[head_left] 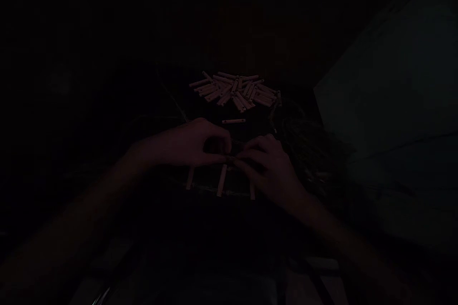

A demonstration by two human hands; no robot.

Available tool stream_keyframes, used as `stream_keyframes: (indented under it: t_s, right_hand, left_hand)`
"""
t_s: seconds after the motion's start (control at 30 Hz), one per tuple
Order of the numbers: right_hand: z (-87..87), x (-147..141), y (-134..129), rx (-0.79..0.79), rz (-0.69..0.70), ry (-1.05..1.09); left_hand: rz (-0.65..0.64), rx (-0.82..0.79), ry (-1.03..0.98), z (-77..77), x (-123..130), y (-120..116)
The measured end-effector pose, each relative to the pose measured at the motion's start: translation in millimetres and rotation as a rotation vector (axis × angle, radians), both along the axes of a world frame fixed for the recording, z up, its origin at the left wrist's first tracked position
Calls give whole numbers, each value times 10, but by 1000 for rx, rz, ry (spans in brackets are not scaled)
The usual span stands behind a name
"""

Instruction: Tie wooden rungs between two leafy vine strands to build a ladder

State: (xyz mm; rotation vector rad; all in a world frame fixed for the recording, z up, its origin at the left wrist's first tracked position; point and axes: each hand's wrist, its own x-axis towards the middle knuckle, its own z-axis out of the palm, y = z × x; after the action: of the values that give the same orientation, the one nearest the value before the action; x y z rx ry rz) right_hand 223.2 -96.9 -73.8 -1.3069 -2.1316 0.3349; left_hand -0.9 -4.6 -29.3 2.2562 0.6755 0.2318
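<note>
The picture is very dark. Three short wooden slats stand side by side below my hands: a left slat (190, 177), a middle slat (222, 180) and a right slat (252, 190), partly covered by my right hand. A thin cord (207, 189) links their lower ends. My left hand (195, 143) is closed in a pinch just above the middle slat. From the other side, my right hand (270, 162) pinches at the same spot, fingertips nearly touching the left ones. Between them is what looks like the upper cord, mostly hidden by the fingers.
A single loose slat (234, 121) with holes near its ends lies beyond my hands. Behind it is a heap of similar slats (238, 90). Loose strands of cord (311, 138) spread on the right, near a pale surface (390, 86).
</note>
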Motion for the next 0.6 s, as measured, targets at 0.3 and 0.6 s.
stream_keyframes:
  t_s: [0.3,0.6]
  right_hand:
    - [-1,32,3,-18,-1,30]
    - [28,13,-16,15,-27,60]
  left_hand:
    - [142,-143,-276,147,3,-26]
    - [247,147,-97,-118,65,41]
